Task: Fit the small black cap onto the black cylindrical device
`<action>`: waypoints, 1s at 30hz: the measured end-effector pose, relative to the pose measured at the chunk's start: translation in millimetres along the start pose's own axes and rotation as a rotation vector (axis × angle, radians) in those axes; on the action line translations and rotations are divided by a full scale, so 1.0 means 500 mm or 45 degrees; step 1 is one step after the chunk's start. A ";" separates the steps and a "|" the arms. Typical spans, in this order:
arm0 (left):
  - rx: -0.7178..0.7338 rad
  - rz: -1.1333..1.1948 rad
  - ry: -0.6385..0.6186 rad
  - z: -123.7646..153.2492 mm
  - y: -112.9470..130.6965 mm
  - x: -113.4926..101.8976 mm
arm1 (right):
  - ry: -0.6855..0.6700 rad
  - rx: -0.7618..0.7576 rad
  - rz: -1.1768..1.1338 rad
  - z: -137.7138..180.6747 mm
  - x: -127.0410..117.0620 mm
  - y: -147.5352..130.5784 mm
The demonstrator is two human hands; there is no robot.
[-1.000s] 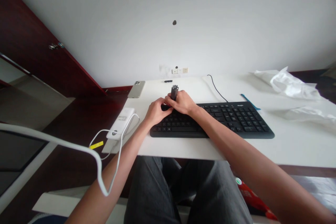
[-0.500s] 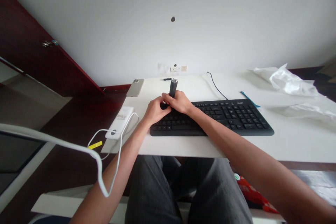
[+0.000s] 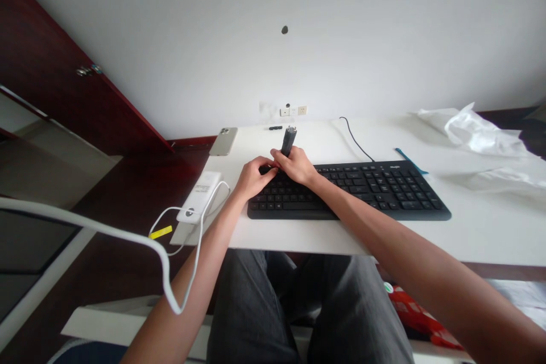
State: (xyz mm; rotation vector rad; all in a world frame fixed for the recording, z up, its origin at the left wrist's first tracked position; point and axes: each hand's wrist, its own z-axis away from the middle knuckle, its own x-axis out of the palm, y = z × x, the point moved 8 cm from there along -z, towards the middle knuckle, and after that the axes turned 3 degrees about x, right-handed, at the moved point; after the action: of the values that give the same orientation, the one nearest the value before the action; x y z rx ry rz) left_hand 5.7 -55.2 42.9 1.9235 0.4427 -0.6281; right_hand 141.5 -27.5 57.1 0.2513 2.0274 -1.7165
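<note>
A dark grey, stick-like cylinder (image 3: 289, 140) with silvery pieces at its top end stands nearly upright, tilted slightly right. My right hand (image 3: 296, 166) is closed around its lower part, over the upper left of the black keyboard (image 3: 384, 187). The cylinder's bottom end is hidden behind my fingers. My left hand (image 3: 252, 178) is curled over the keyboard's left end, thumb and fingers drawn together beside my right hand. What lies between those fingertips, if anything, cannot be made out. The keyboard lies flat on the white table (image 3: 290, 236).
A phone (image 3: 224, 141) and a white power bank (image 3: 199, 198) with a white cable lie on the left. A small black object (image 3: 275, 127) sits near the wall. To the right are a blue strip (image 3: 410, 160) and clear plastic bags (image 3: 473, 131).
The cylinder has tilted a little to the right within my right hand. My left fingers have shifted slightly at the keyboard. The whole view has moved a little.
</note>
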 end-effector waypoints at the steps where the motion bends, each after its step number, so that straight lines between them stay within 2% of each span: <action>1: 0.004 0.000 -0.005 0.000 0.000 0.000 | 0.000 -0.001 0.002 0.000 0.000 0.000; 5: -0.003 -0.011 -0.015 0.002 0.001 0.001 | 0.000 -0.002 0.044 0.002 0.000 -0.005; 11: -0.056 -0.017 0.002 0.002 -0.007 0.000 | 0.013 -0.010 0.266 0.015 0.008 -0.020; 17: -0.063 -0.022 -0.036 0.001 -0.011 0.005 | 0.050 0.004 0.121 0.016 0.005 -0.012; 30: -0.164 0.076 -0.028 0.000 -0.020 0.003 | 0.088 0.058 0.065 0.012 0.001 -0.001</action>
State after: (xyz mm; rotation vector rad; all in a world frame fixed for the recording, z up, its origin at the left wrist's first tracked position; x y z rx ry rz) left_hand 1.1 -50.8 34.8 1.7997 0.4009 -0.5678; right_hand 142.4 -33.5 56.5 0.3786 2.0146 -1.7465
